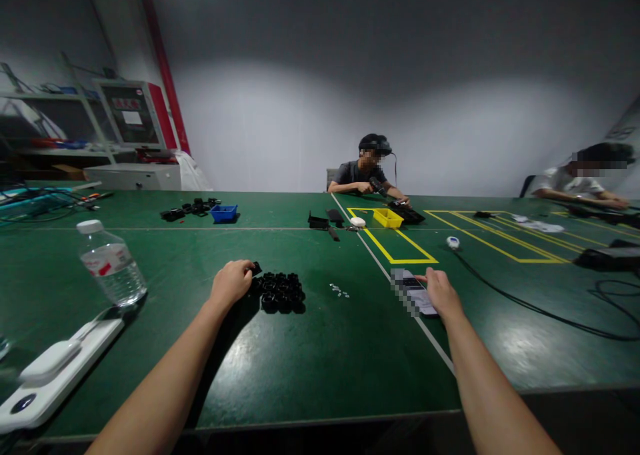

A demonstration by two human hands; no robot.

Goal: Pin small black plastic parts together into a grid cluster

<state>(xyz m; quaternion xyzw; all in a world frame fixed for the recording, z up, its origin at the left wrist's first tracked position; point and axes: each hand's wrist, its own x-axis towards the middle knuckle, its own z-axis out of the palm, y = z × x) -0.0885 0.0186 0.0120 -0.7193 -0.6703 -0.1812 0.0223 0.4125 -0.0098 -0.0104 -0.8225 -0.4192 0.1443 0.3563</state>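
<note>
My left hand (231,282) rests on the green table (325,355) with its fingers curled on a small black part (256,268) at the left edge of a pile of black plastic parts (278,291). My right hand (441,291) lies on a phone (417,294) that sits flat on the table, and its fingers touch the screen. A few tiny white pieces (339,290) lie between the pile and the phone.
A water bottle (111,262) and a white device (55,368) stand at the left. Farther off are a blue bin (223,212), a yellow bin (388,218), black parts and a black cable (525,302). Two people sit at the far side.
</note>
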